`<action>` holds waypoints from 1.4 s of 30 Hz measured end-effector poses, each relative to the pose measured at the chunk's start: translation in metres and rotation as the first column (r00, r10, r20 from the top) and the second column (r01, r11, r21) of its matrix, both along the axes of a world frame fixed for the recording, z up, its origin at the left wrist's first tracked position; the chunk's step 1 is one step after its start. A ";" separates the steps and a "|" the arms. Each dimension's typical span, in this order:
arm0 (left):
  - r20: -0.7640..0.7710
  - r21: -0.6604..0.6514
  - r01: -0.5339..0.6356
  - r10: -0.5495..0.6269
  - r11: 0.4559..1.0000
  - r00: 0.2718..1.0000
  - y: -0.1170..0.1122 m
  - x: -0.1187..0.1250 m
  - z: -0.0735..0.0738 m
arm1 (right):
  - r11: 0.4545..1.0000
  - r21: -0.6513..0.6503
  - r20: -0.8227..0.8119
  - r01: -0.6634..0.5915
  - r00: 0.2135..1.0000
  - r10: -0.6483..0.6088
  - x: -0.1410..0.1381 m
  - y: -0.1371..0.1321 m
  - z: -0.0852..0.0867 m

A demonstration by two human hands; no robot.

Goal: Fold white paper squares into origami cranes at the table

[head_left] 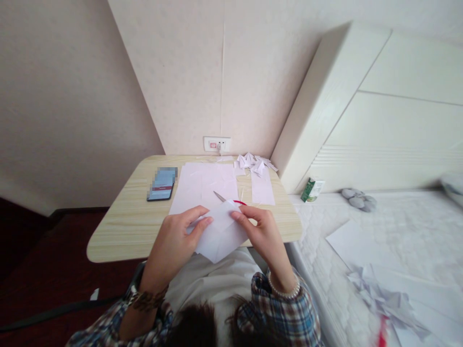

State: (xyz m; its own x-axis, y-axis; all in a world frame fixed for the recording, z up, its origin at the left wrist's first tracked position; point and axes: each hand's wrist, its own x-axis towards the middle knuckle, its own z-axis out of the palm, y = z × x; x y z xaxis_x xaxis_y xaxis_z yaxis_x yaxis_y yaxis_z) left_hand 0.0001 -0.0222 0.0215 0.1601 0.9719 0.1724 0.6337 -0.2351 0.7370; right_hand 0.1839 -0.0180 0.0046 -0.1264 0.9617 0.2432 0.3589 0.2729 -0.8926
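Note:
Between my two hands I hold a white sheet of paper point(221, 236) with folds in it, above the front edge of the table. My left hand point(183, 236) pinches its left side between thumb and fingers. The right-hand edge is pinched by my right hand point(260, 226). Just beyond the paper lies a pair of scissors point(219, 196); its blade tip and part of a red handle show, the rest hidden by the sheet. Larger white sheets point(208, 180) lie flat under and behind the scissors.
Folded paper pieces point(249, 163) are heaped at the table's back right, near a paper strip point(262, 188). A phone point(162, 184) lies at left. A socket point(217, 144) with a plug is behind. On the bed point(318, 231) are a green-white carton point(312, 190), grey item point(359, 199) and crumpled papers point(390, 301).

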 end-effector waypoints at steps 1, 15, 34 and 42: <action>-0.006 -0.005 0.004 -0.004 1.000 1.000 0.000 0.001 0.000 | 1.000 0.012 -0.015 0.001 1.000 -0.001 -0.001 0.000 0.001; -0.018 0.027 0.109 -0.108 0.994 0.994 0.002 0.001 -0.002 | 0.993 0.035 -0.081 0.112 0.991 -0.109 -0.008 -0.003 0.007; 0.053 0.278 -0.081 0.069 0.957 0.996 0.001 0.010 0.001 | 0.972 -0.227 -0.337 -0.066 0.942 -0.014 0.003 0.006 -0.002; 0.056 0.365 -0.110 0.096 0.924 0.994 -0.004 0.012 -0.004 | 0.968 -0.252 -0.309 0.017 0.946 -0.097 0.000 0.003 -0.001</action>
State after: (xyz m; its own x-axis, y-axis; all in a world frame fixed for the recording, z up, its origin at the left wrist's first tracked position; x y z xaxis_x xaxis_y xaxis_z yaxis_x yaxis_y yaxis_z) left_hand 0.0118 -0.0257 0.0175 0.0493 0.8503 0.5241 0.6436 -0.4283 0.6344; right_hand 0.1837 -0.0147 0.0038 -0.0249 0.9995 0.0197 0.0555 0.0211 -0.9982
